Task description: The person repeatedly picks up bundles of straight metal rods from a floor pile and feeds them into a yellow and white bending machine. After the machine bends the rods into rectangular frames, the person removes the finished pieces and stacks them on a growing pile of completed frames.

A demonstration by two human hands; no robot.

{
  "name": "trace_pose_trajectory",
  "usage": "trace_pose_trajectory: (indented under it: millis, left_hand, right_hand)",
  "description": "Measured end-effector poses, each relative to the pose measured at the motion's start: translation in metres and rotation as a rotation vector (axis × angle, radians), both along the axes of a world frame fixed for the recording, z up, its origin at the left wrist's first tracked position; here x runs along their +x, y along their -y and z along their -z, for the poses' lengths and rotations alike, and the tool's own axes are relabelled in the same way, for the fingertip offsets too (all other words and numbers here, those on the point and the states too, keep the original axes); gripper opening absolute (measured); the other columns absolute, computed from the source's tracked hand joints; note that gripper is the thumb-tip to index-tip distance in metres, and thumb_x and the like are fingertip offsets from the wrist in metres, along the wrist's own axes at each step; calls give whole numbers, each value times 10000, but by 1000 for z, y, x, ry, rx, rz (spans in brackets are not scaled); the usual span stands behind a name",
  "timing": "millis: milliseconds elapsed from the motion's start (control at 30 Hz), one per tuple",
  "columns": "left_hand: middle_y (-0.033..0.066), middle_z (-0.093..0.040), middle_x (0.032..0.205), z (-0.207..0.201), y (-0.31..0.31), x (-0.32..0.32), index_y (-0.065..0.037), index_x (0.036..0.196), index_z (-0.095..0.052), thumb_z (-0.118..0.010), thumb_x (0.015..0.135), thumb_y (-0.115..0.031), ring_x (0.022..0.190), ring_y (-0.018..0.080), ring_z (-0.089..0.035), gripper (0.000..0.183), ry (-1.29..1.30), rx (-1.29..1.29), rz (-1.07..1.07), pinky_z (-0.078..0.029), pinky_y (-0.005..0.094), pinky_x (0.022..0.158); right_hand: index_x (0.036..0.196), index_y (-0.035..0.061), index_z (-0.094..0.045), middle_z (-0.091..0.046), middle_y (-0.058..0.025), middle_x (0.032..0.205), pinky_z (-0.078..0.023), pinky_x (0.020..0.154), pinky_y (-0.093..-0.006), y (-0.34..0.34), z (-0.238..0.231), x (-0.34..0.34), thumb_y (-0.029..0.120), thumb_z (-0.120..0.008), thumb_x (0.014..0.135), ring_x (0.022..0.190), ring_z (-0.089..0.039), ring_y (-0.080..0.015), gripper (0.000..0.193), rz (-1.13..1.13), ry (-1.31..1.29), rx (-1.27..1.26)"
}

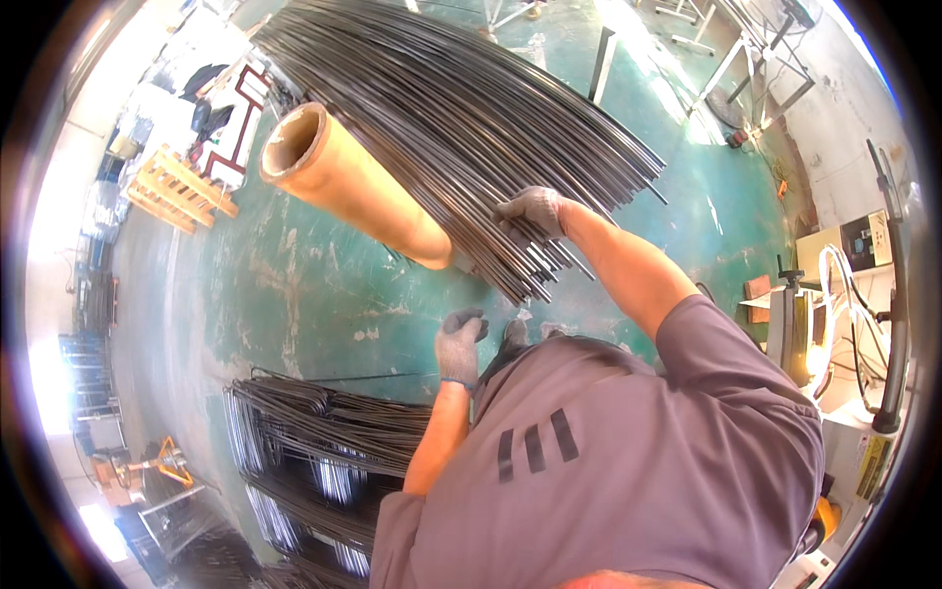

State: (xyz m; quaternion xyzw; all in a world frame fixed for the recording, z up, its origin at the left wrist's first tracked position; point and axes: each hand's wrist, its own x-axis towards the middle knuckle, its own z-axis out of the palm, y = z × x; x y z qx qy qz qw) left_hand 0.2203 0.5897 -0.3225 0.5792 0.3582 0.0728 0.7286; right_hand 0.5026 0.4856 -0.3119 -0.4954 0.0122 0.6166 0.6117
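Observation:
A large bundle of long dark metal rods (442,98) stretches from the upper left down toward me, its ends uneven. On the rods near their close end lies my right hand (535,211), in a grey glove, fingers curled down round some of them; the fingertips are partly hidden. My left hand (459,346), gloved too, hangs in front of my waist, apart from the bundle. Its fingers are curled in and I see nothing in them. Between the bundle and the floor at left stands a thick orange-brown tube (363,191) with an open hollow end.
Stacks of bent dark metal rods (334,422) lie at my lower left, close to my left forearm. A wooden pallet (177,188) is farther left on the green floor (265,275). Equipment with white cables (839,285) stands at right, and metal stands (756,74) at the far right.

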Motion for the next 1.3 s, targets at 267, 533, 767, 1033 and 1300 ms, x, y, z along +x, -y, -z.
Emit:
trace_pose_trajectory:
  millis: [267,533,767,1033,1300]
  left_hand:
    - [134,-686,967,-6,-11,53,70,1074,-632,-567,879,-62,838,220,-683,244,41,-84,180,-563,345,785]
    - [142,-677,975,18,-3,37,58,1087,-615,-577,885,-66,823,246,-681,240,-66,-245,137,-564,355,771]
    - [132,-671,971,17,-19,38,45,1065,-619,-578,906,-114,848,239,-669,228,-19,-252,150,-551,362,782]
    - [113,-662,972,15,-26,138,-22,1062,-612,-527,990,-280,913,252,-644,281,155,-641,198,-526,405,853]
    - [110,-624,886,22,-69,186,-14,984,-566,-513,1014,-285,756,201,-607,277,33,-822,-30,-554,341,718]
  right_hand:
    - [918,-18,-734,-715,-196,918,-544,810,-391,-21,-33,-55,462,-787,704,890,-697,-317,528,-465,1192,-798]
    - [815,11,-744,-705,-229,849,-563,752,-384,-27,20,-55,264,-716,690,853,-708,-343,284,-483,1295,-839]
    - [1028,-30,-675,-697,-228,953,-528,768,-414,-15,-12,-65,331,-689,772,889,-684,-340,443,-182,1095,-770]
    - [1074,48,-607,-665,-233,913,-516,763,-461,163,-92,-181,260,-652,843,882,-648,-405,317,-357,847,-1030]
    - [938,111,-633,-691,-167,849,-520,747,-457,362,-129,-423,269,-748,790,839,-667,-368,245,-195,669,-1579]
